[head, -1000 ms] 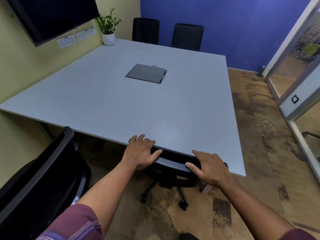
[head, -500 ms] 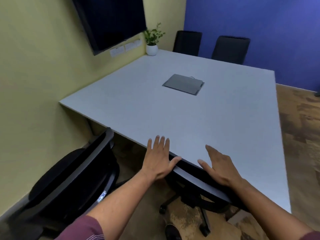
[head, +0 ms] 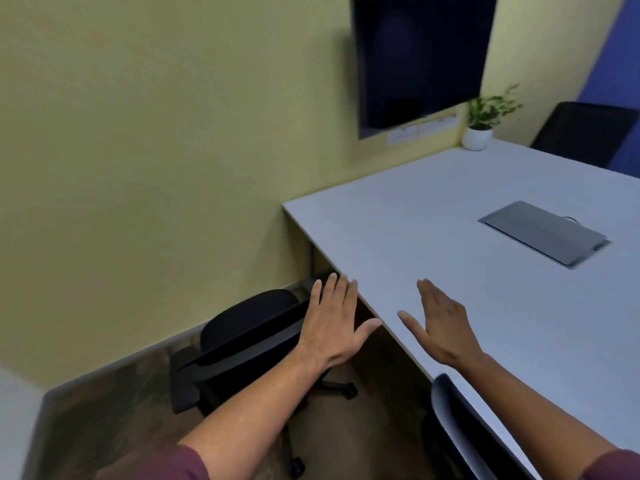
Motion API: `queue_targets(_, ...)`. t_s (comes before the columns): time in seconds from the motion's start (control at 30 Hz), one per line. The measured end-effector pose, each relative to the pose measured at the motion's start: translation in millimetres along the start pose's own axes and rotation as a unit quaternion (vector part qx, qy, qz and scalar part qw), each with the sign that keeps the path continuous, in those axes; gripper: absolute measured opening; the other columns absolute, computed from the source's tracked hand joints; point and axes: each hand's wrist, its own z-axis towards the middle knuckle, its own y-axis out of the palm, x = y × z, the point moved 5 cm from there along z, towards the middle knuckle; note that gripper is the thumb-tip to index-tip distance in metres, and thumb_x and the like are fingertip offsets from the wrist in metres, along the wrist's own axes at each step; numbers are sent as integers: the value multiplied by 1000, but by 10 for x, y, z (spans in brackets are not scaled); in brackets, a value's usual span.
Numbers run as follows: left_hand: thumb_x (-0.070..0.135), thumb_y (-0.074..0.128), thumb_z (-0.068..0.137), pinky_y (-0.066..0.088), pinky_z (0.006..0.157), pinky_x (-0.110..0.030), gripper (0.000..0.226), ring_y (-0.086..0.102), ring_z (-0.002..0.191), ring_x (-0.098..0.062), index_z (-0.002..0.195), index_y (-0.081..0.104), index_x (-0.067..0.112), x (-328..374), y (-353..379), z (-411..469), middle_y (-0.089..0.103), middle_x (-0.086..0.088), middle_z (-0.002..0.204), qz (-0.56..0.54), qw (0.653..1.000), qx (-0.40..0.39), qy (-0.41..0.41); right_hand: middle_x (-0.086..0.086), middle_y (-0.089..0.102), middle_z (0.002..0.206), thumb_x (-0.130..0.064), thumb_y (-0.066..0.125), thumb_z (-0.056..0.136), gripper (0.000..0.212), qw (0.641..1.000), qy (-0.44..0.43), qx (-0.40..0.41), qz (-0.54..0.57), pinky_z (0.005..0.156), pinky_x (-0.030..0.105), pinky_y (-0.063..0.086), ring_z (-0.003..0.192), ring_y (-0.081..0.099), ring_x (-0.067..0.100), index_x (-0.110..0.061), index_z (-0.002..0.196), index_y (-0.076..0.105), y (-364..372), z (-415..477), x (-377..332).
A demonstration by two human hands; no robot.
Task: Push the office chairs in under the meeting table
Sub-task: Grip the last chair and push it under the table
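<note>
A black office chair (head: pixel 242 337) stands out from the grey meeting table (head: pixel 485 271), near the table's left corner and the yellow wall. My left hand (head: pixel 334 323) is flat with fingers apart, in the air above that chair's backrest by the table edge, holding nothing. My right hand (head: pixel 438 327) hovers flat over the tabletop, fingers apart. A second black chair (head: pixel 464 431) sits tucked against the table edge at the lower right, its backrest top just below my right forearm.
A dark screen (head: pixel 419 57) hangs on the yellow wall. A potted plant (head: pixel 479 128) stands on the table's far corner. Another black chair (head: pixel 585 136) is at the far side. A grey cable hatch (head: pixel 543 232) is set in the tabletop.
Both hands have let go of the right chair's backrest and lifted. My view has swung left, bringing the left chair to the centre.
</note>
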Motion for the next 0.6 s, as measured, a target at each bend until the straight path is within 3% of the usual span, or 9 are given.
queue_targets(0.33,87,-1,97,10,134,-59,110,19,164,-36,168,27,8,-1376,8,-785,30,-17,175,59,972,-21,-225,9,16,178,-82,16,101,97,973,-228,-36,-29,130,47,16,163,13,25,-14,170,18,457,813,-1375)
queue_targets(0.6,85,1,98,8,134,-56,106,18,165,-33,169,25,10,-1708,144,-1235,29,-15,175,71,940,-55,-330,8,4,180,-84,15,101,99,942,-317,-89,-63,132,46,4,165,-1,24,-14,171,8,819,900,-1922)
